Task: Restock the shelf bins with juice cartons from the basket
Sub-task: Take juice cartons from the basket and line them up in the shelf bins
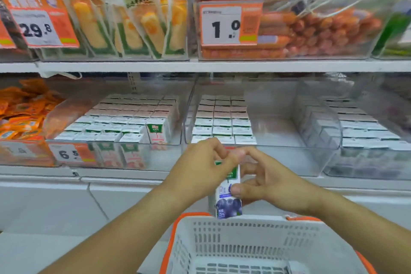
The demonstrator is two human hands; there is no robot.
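Above the near rim of our white basket (255,229), we hold one blueberry juice carton (229,198) upright between both hands, just short of the shelf. Our right hand (269,184) grasps it, thumb pressed on the printed front and fingers curled round the far side; our left hand (200,171) pinches the carton's top, fingers bent. Both forearms reach forward and converge, wrists roughly level. Beyond the hands, the middle clear bin (278,140) holds three columns of cartons (222,118) on its left, while its right side stands open, so we judge this is where stock is still wanted. The left bin (111,142) looks close to full, and the right bin (367,131) carries long rows too. What we can see of the basket floor shows no more cartons, though its near part is out of view. We judge restocking well along, this carton not yet placed.
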